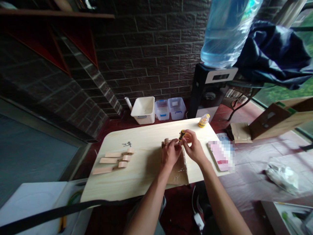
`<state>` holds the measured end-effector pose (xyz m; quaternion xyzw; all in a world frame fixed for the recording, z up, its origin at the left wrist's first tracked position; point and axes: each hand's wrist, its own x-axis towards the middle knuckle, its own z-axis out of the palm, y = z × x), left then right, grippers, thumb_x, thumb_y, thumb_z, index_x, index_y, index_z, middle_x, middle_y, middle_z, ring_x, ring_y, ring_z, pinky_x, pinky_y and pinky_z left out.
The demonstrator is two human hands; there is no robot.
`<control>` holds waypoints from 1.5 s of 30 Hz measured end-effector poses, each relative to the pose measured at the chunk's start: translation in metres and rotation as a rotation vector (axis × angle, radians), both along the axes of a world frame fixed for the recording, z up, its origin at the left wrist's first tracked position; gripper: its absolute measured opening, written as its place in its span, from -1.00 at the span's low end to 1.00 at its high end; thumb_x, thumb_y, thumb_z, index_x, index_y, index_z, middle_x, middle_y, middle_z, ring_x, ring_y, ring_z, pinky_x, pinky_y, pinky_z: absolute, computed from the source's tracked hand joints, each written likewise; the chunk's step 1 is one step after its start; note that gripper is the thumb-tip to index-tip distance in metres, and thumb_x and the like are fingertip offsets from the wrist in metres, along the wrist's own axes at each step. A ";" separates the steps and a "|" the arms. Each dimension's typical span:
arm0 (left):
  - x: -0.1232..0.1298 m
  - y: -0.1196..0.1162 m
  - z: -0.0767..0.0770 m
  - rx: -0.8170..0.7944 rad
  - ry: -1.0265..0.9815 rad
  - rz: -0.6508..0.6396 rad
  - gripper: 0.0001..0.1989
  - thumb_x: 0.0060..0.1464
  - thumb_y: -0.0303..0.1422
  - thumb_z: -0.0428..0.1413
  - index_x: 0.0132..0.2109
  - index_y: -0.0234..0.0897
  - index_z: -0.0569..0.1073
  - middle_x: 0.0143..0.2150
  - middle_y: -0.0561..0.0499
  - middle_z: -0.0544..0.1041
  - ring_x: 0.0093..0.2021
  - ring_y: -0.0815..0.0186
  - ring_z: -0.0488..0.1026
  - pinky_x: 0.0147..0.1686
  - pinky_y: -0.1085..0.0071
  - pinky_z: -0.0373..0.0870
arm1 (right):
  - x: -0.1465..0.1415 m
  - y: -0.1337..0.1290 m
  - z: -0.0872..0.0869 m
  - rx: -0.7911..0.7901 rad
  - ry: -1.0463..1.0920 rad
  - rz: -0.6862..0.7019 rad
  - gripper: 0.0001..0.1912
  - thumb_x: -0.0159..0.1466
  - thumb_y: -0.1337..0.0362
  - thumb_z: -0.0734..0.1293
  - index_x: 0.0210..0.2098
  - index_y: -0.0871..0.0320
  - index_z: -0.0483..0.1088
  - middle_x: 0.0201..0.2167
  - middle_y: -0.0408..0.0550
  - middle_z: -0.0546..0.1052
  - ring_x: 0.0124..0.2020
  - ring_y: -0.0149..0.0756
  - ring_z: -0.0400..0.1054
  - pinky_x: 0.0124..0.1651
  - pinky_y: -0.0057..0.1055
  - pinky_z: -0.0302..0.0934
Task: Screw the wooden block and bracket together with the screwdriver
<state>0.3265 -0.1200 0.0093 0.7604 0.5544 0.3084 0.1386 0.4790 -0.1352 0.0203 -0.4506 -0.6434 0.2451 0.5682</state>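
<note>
A small screwdriver (181, 134) with a yellow and black handle stands nearly upright in the fingers of my right hand (193, 147). Its tip is hidden by my left hand (171, 152), whose fingers are closed around a light wooden piece (166, 140). Only part of that piece shows. Both hands are over a brown cardboard box (180, 178) at the front edge of the pale table (144, 140). To the left lie three wooden strips (109, 160) with curved ends, and a small pile of metal screws (127, 144).
A clear jar with a yellow base (203, 121) stands at the table's far right corner. A pink tray-like thing (218, 158), partly blurred, lies at the right edge. Plastic bins (144, 114) and a water dispenser (207, 88) are behind the table.
</note>
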 end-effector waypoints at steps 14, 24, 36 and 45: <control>-0.003 -0.010 -0.004 -0.039 -0.047 -0.004 -0.77 0.33 -0.31 0.20 0.09 -0.18 0.61 -0.15 -0.04 0.77 -0.27 0.21 0.68 -0.17 0.36 0.55 | 0.002 -0.018 0.008 0.054 -0.103 -0.020 -0.66 0.50 0.21 0.32 0.23 0.07 0.30 0.12 0.16 0.58 -0.01 -0.15 0.62 0.09 -0.08 0.59; -0.005 -0.004 -0.004 -0.083 -0.091 -0.014 -0.76 0.32 -0.29 0.21 0.09 -0.13 0.62 -0.34 0.06 0.74 -0.42 0.22 0.64 -0.33 0.36 0.51 | 0.011 -0.009 0.041 0.075 -0.225 0.037 -0.76 0.42 0.35 0.37 0.07 0.05 0.43 0.02 0.08 0.60 0.11 -0.11 0.55 0.16 -0.10 0.52; -0.006 -0.006 -0.009 0.017 0.004 -0.056 -0.69 0.32 -0.38 0.20 0.17 -0.21 0.55 -0.12 -0.06 0.77 -0.22 0.14 0.71 -0.20 0.29 0.60 | 0.019 -0.015 0.062 -0.010 -0.318 0.049 -0.77 0.47 0.35 0.33 0.09 0.03 0.44 0.09 0.06 0.63 0.03 -0.16 0.63 0.04 -0.20 0.59; -0.007 -0.019 -0.013 -0.004 -0.019 -0.112 -0.77 0.30 -0.43 0.20 0.06 -0.11 0.59 -0.07 0.01 0.77 -0.13 0.18 0.73 -0.13 0.30 0.63 | 0.020 -0.029 0.093 -0.146 -0.461 0.105 -0.77 0.42 0.40 0.40 0.01 0.00 0.47 -0.04 -0.04 0.65 -0.07 -0.16 0.63 -0.08 -0.26 0.55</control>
